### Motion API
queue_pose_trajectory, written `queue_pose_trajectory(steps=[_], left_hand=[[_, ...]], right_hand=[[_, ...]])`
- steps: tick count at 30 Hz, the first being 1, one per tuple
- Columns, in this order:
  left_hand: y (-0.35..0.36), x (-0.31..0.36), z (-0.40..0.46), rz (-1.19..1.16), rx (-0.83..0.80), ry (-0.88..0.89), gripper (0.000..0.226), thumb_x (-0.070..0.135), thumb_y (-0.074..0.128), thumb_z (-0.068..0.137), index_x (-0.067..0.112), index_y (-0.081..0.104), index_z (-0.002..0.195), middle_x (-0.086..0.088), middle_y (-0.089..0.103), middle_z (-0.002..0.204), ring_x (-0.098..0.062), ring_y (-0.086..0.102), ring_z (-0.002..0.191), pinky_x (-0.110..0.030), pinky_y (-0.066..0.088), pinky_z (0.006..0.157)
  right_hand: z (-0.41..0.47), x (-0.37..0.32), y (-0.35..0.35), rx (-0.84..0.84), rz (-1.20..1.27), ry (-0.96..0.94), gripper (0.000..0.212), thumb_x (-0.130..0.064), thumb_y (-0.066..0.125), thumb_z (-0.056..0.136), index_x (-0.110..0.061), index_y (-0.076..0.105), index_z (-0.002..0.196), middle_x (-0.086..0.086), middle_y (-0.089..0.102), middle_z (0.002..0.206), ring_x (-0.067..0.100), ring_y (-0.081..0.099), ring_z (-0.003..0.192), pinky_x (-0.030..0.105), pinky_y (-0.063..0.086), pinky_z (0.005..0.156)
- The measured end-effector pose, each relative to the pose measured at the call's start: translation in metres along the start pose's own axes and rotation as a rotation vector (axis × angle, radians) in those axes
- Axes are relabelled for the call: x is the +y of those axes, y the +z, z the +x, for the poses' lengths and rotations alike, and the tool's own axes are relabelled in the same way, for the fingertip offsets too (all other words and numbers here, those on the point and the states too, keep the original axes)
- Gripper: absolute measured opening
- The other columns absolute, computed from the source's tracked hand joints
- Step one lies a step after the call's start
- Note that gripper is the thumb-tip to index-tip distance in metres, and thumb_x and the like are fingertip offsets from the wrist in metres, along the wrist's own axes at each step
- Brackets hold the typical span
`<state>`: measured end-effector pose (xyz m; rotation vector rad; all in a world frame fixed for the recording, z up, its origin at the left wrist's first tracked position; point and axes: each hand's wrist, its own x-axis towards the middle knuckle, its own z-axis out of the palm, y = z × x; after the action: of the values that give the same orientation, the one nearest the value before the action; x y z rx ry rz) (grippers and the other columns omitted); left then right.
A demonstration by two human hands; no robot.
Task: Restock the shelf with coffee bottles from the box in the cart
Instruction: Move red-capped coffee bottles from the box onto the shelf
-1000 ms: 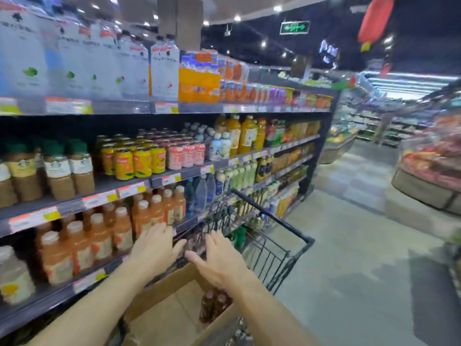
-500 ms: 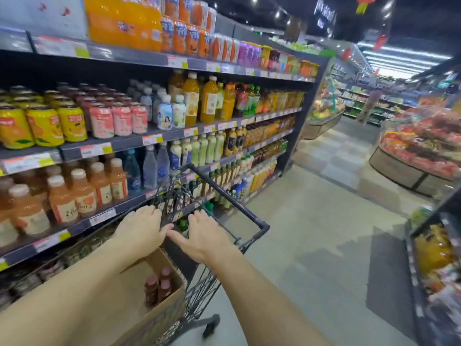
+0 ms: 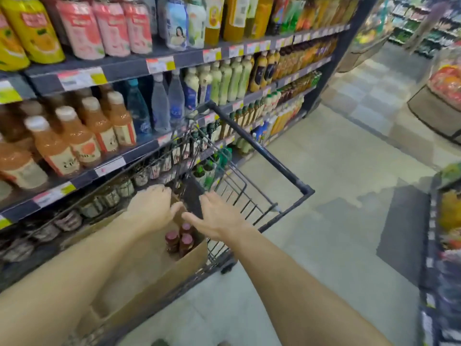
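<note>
A brown cardboard box (image 3: pixel 149 278) sits in a dark wire shopping cart (image 3: pixel 252 196). Three coffee bottles (image 3: pixel 180 239) with dark red caps stand upright in the box's far corner. My left hand (image 3: pixel 151 208) hovers over the box's far end, fingers relaxed, holding nothing. My right hand (image 3: pixel 215 216) is beside it, just right of the bottles, fingers spread and empty. The drinks shelf (image 3: pixel 109 168) runs along the left, right behind the cart.
Shelf rows hold orange juice bottles (image 3: pixel 72 141), water bottles (image 3: pixel 159 108) and cans (image 3: pixel 109 26). Small jars (image 3: pixel 107 198) fill the row behind the cart. The tiled aisle floor (image 3: pixel 336 221) lies to the right, with produce displays (image 3: pixel 444 78) beyond and a rack (image 3: pixel 444 270) at right.
My view has tilted down and moved closer to the cart. Both hands have dropped lower over the box, nearer the bottles, still empty.
</note>
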<state>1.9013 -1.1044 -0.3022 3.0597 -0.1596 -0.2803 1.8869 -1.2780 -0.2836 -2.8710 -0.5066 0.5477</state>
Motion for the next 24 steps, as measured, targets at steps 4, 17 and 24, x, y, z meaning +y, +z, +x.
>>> queue_pose_trajectory(steps=[4,17,24], left_hand=[[0.05,-0.024,0.007,-0.04,-0.151,-0.083,0.058,0.056,0.036,0.096,0.012,0.048,0.132,-0.009,0.05,0.138,-0.026,0.046,0.127,-0.039,0.043,0.101],[0.22,-0.038,0.071,-0.316,-0.523,-0.353,0.046,0.032,0.055,0.094,0.007,0.046,0.131,-0.014,0.048,0.135,-0.031,0.046,0.126,-0.043,0.039,0.105],[0.283,-0.041,0.1,-0.496,-0.606,-0.512,0.069,0.018,0.066,0.087,0.011,0.028,0.145,-0.013,0.046,0.139,-0.03,0.046,0.126,-0.036,0.039,0.105]], right_hand=[[0.048,0.0,0.046,-0.136,0.007,-0.002,0.076,-0.067,0.03,0.093,-0.008,0.04,0.139,0.01,0.038,0.146,0.024,0.026,0.141,0.048,0.034,0.109],[0.161,0.036,0.202,-0.455,-0.01,0.025,0.056,-0.046,0.058,0.09,-0.008,0.043,0.129,0.011,0.048,0.131,0.029,0.045,0.125,0.041,0.041,0.101],[0.19,0.054,0.267,-0.519,0.043,0.247,0.051,-0.04,0.064,0.087,-0.011,0.044,0.124,0.009,0.06,0.121,0.028,0.057,0.115,0.036,0.047,0.095]])
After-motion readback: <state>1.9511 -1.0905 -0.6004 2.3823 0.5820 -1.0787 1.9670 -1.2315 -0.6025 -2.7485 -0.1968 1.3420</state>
